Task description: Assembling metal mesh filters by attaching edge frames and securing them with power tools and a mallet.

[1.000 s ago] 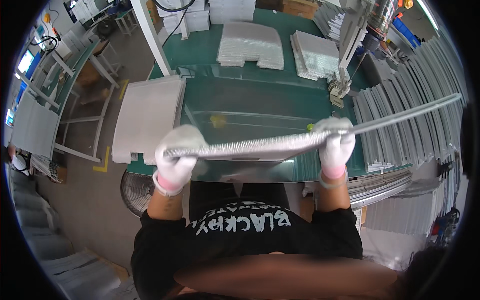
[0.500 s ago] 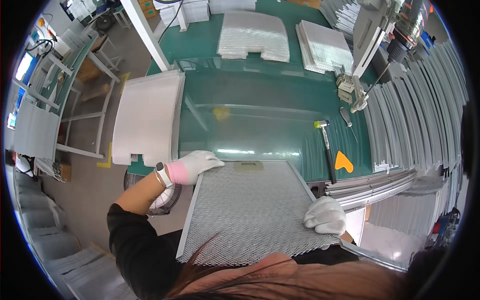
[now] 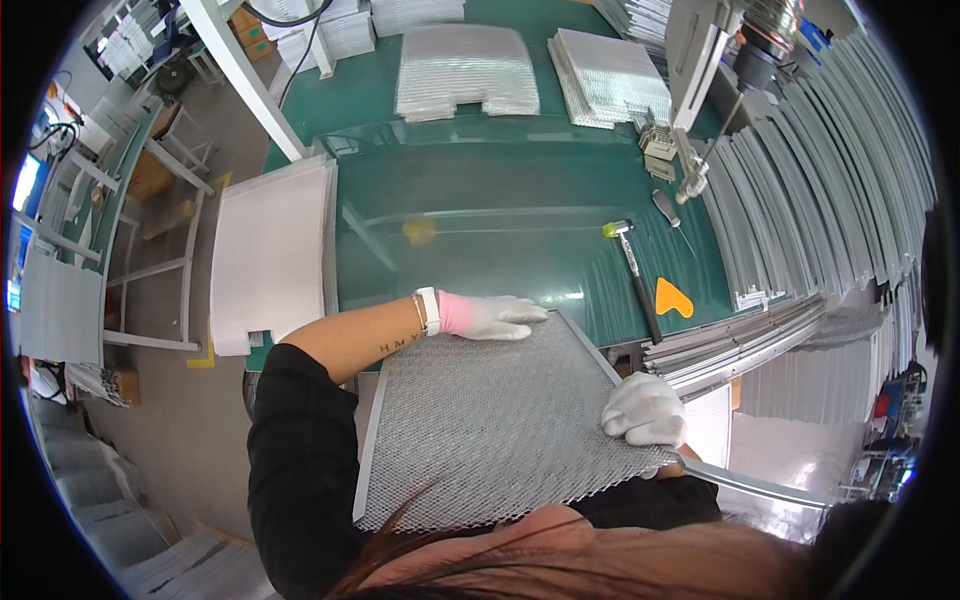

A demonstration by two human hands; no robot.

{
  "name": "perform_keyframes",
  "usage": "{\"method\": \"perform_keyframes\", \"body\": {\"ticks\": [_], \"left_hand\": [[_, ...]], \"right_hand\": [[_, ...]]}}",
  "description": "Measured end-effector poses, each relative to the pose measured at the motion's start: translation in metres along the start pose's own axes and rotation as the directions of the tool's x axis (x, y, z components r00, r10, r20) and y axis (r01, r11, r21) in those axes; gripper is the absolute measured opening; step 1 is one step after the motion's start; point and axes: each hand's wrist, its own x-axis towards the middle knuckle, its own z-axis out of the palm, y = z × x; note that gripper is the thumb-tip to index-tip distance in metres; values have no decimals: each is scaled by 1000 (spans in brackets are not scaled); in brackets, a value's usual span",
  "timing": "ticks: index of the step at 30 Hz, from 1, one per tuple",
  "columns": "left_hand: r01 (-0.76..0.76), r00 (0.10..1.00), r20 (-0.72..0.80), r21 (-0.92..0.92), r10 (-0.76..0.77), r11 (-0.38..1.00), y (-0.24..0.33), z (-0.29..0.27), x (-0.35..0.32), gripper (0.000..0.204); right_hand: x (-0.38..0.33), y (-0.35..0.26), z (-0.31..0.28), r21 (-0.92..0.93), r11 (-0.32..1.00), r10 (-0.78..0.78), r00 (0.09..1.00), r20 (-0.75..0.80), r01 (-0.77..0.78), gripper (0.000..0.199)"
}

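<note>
A grey metal mesh filter panel (image 3: pixel 490 420) with a thin metal frame lies flat at the near edge of the green table (image 3: pixel 520 210), partly overhanging it. My left hand (image 3: pixel 490 316), in a white glove with a pink cuff, rests flat on the panel's far edge, fingers stretched out. Gloved in white too, my right hand (image 3: pixel 645 410) grips the panel's right edge, where a loose metal frame strip (image 3: pixel 750 483) runs off to the right.
On the table lie a hammer (image 3: pixel 634 270), an orange heart-shaped piece (image 3: pixel 672 298), a screwdriver (image 3: pixel 668 212) and stacks of mesh sheets (image 3: pixel 460 70). A pile of white panels (image 3: pixel 275 255) sits left. Rows of metal frame strips (image 3: pixel 820 190) fill the right.
The panel, held up edge-on between both hands a second ago, has been laid down flat on the table's near edge. My left hand now lies on its far edge.
</note>
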Motion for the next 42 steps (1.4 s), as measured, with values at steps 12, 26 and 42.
{"method": "perform_keyframes", "body": {"ticks": [12, 26, 42], "left_hand": [[-731, 529, -659, -35, 534, 682, 128, -46, -144, 23], [-257, 150, -888, 389, 434, 885, 164, -25, -108, 22], [234, 894, -446, 400, -35, 886, 56, 21, -135, 41]], "right_hand": [[77, 49, -24, -200, 967, 100, 956, -274, -159, 21], [80, 80, -25, -95, 993, 24, 905, -425, -71, 32], [-12, 29, -7, -37, 998, 55, 995, -87, -58, 30]]}}
